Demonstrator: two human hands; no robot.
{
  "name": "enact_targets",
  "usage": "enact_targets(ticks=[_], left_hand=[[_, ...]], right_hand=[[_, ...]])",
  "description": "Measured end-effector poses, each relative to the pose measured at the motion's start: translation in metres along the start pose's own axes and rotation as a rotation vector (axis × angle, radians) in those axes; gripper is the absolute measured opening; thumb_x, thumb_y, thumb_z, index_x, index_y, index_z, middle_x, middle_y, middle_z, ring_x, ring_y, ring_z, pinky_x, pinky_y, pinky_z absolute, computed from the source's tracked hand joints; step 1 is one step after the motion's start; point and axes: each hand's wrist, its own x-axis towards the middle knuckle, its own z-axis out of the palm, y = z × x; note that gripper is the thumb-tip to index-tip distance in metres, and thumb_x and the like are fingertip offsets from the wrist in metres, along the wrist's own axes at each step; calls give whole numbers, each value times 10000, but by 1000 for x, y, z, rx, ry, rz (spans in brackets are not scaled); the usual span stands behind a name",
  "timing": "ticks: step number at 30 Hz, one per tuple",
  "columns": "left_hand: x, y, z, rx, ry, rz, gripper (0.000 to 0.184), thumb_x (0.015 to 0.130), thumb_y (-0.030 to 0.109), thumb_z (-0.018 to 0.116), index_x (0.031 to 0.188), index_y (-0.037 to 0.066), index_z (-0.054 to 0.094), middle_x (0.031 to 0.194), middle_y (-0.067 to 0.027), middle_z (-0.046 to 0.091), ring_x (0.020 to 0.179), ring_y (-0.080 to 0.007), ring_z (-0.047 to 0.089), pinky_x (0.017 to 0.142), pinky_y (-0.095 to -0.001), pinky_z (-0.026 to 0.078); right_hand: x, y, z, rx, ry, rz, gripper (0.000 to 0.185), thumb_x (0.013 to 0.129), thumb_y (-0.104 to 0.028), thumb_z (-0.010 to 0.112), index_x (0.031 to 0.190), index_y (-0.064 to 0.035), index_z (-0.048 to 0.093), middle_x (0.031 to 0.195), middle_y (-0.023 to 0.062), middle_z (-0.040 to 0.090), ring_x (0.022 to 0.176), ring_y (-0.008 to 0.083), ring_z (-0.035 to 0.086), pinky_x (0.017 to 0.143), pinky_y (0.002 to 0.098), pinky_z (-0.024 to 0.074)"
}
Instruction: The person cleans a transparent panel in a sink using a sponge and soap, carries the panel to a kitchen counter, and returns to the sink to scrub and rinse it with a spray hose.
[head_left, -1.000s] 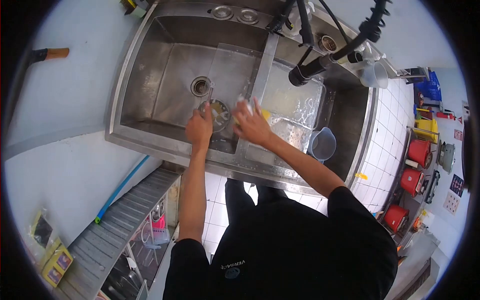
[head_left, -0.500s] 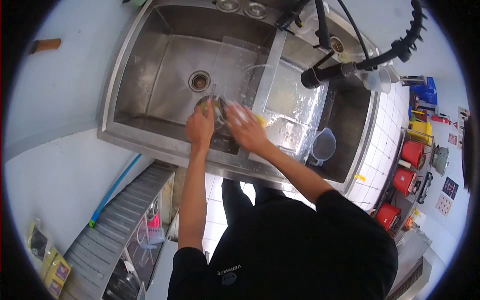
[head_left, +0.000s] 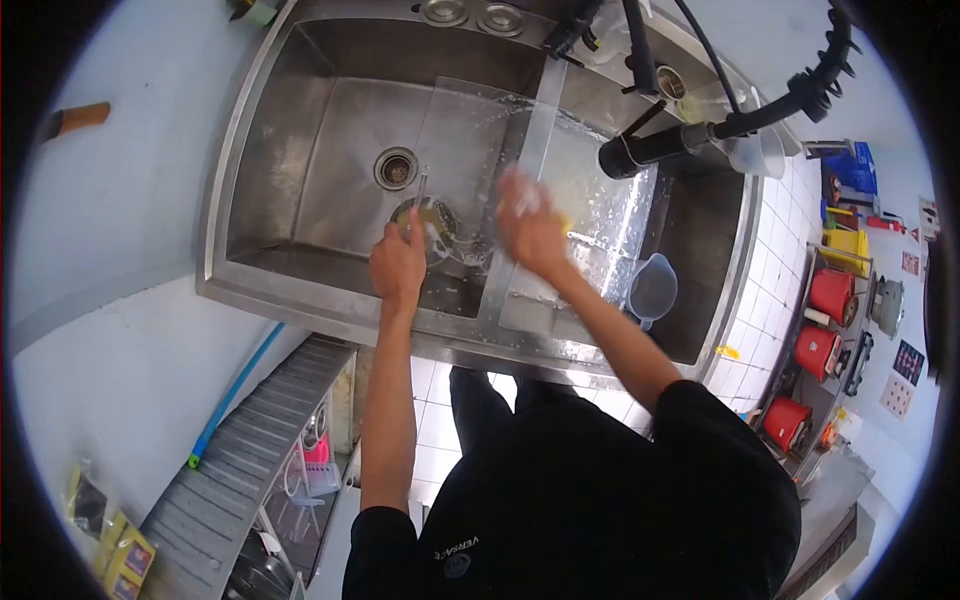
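Note:
A clear, flat sheet (head_left: 470,130) lies across the sink divider, wet and streaked with suds. My left hand (head_left: 398,262) is closed on its left edge, thumb pointing up along it. Over the middle of the sheet is my right hand (head_left: 532,228), foamy and blurred by motion. A yellow sponge (head_left: 566,222) shows at its right side, mostly hidden under the palm. Below the sheet, beside my left fingers, a round greenish item (head_left: 438,215) sits in the left basin (head_left: 340,150); its kind is unclear.
A black spray faucet (head_left: 640,155) hangs over the right side. In the right basin (head_left: 700,230) stands a clear plastic jug (head_left: 652,288). The metal drain (head_left: 396,168) lies in the left basin. Red appliances (head_left: 818,352) line a rack at the far right.
My right hand with the sponge has moved right across the sheet, away from my left hand. My left hand keeps its hold on the edge. The view has shifted slightly.

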Motion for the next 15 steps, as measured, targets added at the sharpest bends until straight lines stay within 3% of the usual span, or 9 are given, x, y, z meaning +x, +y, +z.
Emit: enact_targets(ticks=[3,7,10,13,15], left_hand=[[-4,2,-4,-2,-8,17,671,1006,577,394,858,-17,669,811,-251,697,818,-461,674,751,-538,520],[-5,0,0,73,40,33,640,1000,568,416,843,-2,661,787,-250,692,786,-465,672,729,-552,517],[3,-2,4,32,126,65,604,986,565,452,789,27,644,729,-235,683,719,-463,670,674,-557,523],[-4,-6,11,36,124,70,609,987,568,448,788,27,646,734,-240,683,727,-461,671,678,-556,523],[-2,-4,8,71,115,63,611,989,569,444,794,28,650,742,-244,683,736,-462,671,685,-554,523]], right_hand=[[91,51,21,-199,92,-23,459,908,-179,526,1325,13,527,1438,229,489,1377,400,397,1109,583,327],[130,-35,23,-16,-105,-14,431,913,-157,507,1307,9,555,1376,222,544,1321,399,478,1093,564,364],[101,-8,46,28,125,-209,422,914,-177,501,1286,12,564,1360,209,557,1303,361,504,1082,561,373],[161,14,22,-161,157,-126,441,930,-207,513,1311,13,545,1383,204,542,1290,330,523,1097,536,369],[191,-15,30,-157,-309,-129,440,953,-239,514,1318,5,542,1415,197,518,1316,311,503,1112,514,362]])
